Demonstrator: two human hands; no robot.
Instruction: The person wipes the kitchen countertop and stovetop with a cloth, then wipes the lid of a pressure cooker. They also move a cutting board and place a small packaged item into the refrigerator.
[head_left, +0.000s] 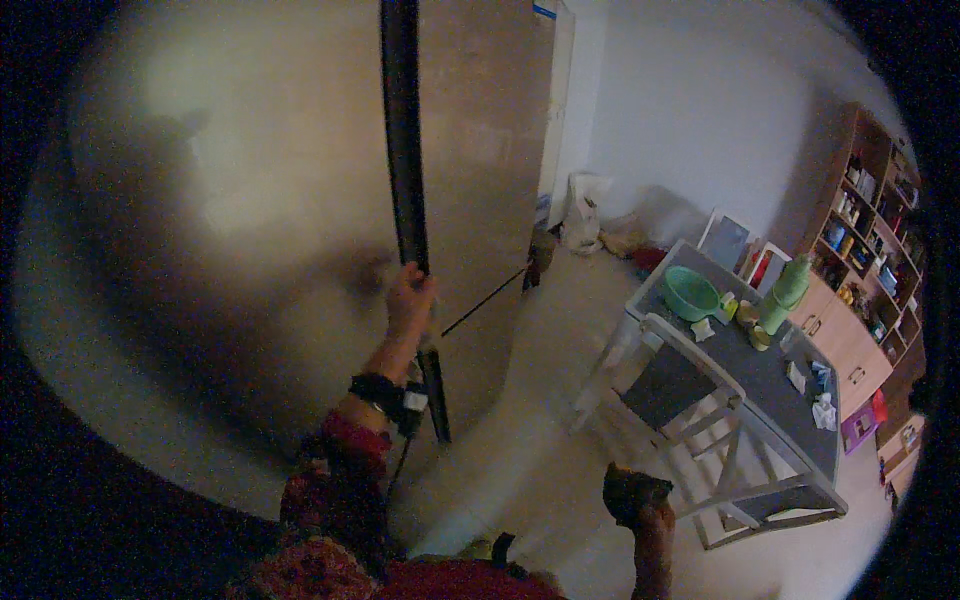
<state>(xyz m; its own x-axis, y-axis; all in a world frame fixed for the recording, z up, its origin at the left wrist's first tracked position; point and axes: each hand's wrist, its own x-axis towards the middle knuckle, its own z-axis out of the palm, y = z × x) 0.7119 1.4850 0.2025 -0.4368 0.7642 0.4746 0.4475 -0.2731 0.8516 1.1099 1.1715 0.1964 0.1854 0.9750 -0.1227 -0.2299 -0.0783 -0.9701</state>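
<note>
My left hand (410, 301) is closed around the lower part of a long dark vertical strip (405, 142), in front of a glossy brownish panel. The strip shows again below the hand. A black band with a small device (412, 399) sits on my left wrist, and a thin cord hangs from it. Low on the right, my right hand (655, 517) holds a dark, crumpled object (631, 491), perhaps a cloth; the dim picture does not settle what it is. Its fingers are mostly hidden by that object.
Right of me stands a grey-topped table (772, 382) with a green basin (690, 292), a green bottle (784, 296) and crumpled tissues (823, 412). A chair (705, 390) is against it. Behind are a bookshelf (862, 247) and a white bag (585, 214) by the wall.
</note>
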